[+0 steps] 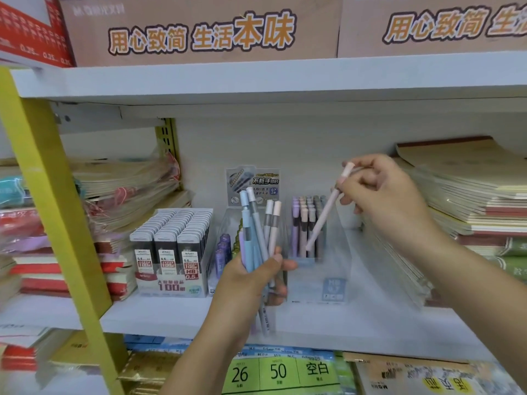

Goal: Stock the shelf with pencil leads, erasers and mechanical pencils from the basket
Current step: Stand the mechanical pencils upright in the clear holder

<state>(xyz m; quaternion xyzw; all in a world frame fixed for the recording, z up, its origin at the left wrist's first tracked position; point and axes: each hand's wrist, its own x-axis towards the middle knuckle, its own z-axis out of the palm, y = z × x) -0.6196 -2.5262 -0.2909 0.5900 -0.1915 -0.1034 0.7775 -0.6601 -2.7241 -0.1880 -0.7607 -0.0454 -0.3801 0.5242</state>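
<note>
My left hand (253,283) grips a bunch of pastel mechanical pencils (258,223), blue, grey and pink, held upright in front of the white shelf (159,315). My right hand (382,195) pinches the top of a single pink mechanical pencil (325,215), which slants down with its tip at a clear display box (328,269) that holds several upright pencils (306,215). Left of it stands a tray of black pencil lead cases (171,243). No basket or erasers are in view.
Purple lead tubes (222,252) sit behind my left hand. Stacked notebooks (470,201) lie on the right, wrapped notebooks (119,189) on the left. A yellow-green upright post (51,201) stands at the left. Cardboard boxes (199,27) rest on the upper shelf.
</note>
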